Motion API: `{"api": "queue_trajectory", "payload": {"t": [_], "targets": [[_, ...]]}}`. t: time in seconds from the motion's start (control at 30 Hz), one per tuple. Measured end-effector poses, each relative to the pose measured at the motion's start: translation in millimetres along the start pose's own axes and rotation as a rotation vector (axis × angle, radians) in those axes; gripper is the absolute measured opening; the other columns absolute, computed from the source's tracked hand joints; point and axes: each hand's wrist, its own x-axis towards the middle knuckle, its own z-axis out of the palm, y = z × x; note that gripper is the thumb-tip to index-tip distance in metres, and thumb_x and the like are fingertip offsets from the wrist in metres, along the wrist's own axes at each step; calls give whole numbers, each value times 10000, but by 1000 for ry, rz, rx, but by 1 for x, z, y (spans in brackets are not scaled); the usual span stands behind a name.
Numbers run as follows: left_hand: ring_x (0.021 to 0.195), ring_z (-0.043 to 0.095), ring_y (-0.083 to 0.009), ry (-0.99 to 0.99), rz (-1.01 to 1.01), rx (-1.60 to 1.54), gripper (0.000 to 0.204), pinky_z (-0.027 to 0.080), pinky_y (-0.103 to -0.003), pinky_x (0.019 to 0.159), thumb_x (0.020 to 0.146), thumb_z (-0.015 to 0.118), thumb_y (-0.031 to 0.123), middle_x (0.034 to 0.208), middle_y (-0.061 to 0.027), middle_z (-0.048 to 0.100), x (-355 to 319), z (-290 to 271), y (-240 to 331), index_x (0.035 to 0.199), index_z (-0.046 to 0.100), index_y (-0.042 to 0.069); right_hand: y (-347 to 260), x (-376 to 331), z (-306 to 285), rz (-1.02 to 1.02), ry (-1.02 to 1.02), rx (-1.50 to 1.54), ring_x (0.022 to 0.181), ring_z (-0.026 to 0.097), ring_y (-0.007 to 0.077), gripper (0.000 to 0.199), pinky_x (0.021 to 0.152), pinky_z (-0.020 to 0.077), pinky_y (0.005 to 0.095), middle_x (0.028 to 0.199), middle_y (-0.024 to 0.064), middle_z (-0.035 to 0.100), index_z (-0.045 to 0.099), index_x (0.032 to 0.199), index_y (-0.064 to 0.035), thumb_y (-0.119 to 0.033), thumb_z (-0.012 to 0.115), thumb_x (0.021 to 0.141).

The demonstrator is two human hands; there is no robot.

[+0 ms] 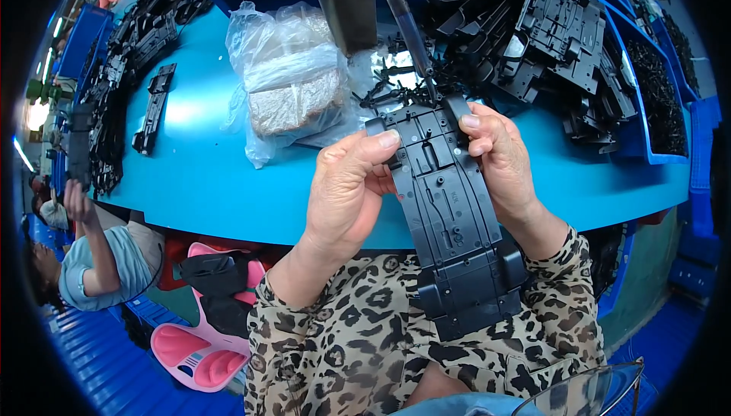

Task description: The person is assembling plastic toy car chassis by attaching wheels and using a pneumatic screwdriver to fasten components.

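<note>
Between my two hands is a long black plastic chassis plate [449, 203], with wheel-arch shapes at its corners and holes and ribs along its face. My left hand [343, 187] grips its far left edge, thumb on top. On the far right corner my right hand [499, 153] is closed, thumb against the raised arch. The plate's near end hangs over my lap. Just beyond its far end comes down the thin tip of a screwdriver-like tool [411, 27]; I cannot tell whether it touches the plate.
A plastic-wrapped block [297, 84] sits on the blue table [228, 195]. Small black parts [396, 81] lie beyond my hands. Black plates [560, 35] are piled at right, beside blue bins [659, 88] of parts. More parts [114, 88] line the left, where a co-worker [106, 260] sits near a pink chair [202, 355].
</note>
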Motion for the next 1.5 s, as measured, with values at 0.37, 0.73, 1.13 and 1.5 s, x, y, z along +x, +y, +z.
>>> {"api": "queue_trajectory", "payload": {"t": [0.37, 0.73, 1.13, 1.5], "targets": [[564, 562, -133, 5, -7, 37, 161, 452, -250, 497, 783, 520, 145, 702, -88, 578, 1, 0, 0, 765, 525, -16, -1, 0, -2, -3, -40, 60, 552, 468, -1, 124, 533, 409, 126, 662, -21, 503, 487, 816, -20, -124, 534, 767], [566, 562, -137, 21, -8, 42, 146, 457, -252, 481, 780, 510, 127, 705, -91, 579, 1, 2, -1, 775, 525, -19, 0, 0, -3, -15, -36, 12, 533, 423, -18, 192, 516, 377, 115, 673, -31, 508, 511, 888, 10, -141, 528, 769], [562, 554, -123, 15, -2, 52, 131, 445, -237, 479, 773, 521, 113, 712, -87, 578, 0, 1, -1, 761, 527, -18, 4, 2, -7, -47, -27, -7, 517, 374, -45, 93, 481, 332, 86, 633, -71, 434, 502, 798, -24, -112, 520, 774], [583, 557, -107, -23, 39, 129, 133, 448, -217, 487, 765, 534, 104, 731, -81, 580, -2, 3, 4, 779, 542, -28, -7, 0, -3, -13, -63, -99, 506, 385, -30, 191, 492, 337, 98, 651, -52, 480, 530, 857, 23, -148, 519, 773]]}}
